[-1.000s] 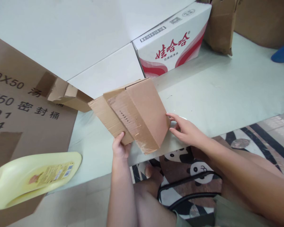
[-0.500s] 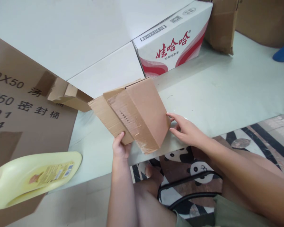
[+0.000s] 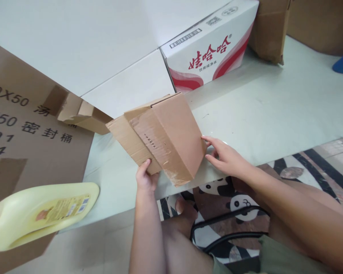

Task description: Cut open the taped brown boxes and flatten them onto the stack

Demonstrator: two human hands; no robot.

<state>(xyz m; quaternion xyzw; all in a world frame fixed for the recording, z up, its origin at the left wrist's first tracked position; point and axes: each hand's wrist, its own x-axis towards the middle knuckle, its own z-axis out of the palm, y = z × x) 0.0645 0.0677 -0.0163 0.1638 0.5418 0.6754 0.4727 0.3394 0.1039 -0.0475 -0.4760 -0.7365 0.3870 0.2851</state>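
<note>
Cardboard fills the middle of the head view: a small, flattened brown corrugated carton (image 3: 162,139) with torn tape marks on its face sits tilted on the pale green-white table top (image 3: 274,106), and you have it between both hands. Your left hand (image 3: 145,178) pinches its lower edge at about 7 o'clock of the carton, thumb on the face and the other fingers hidden behind it. Your right hand (image 3: 224,158) lies with fingers spread and flat, fingertips touching the carton's right corner at about 4 o'clock; it is not closed around anything. By my reading you are steadying and squaring the carton before opening it out, so the next move probably calls for a firm hold on the left while the right pushes the side panel. At 9 o'clock lies a big flat brown cardboard sheet printed with dark characters (image 3: 28,125), with a pale yellow plastic jug (image 3: 42,213) on its side at 8 o'clock. At 1 o'clock stands a white box with red lettering and red waves (image 3: 211,49).
</note>
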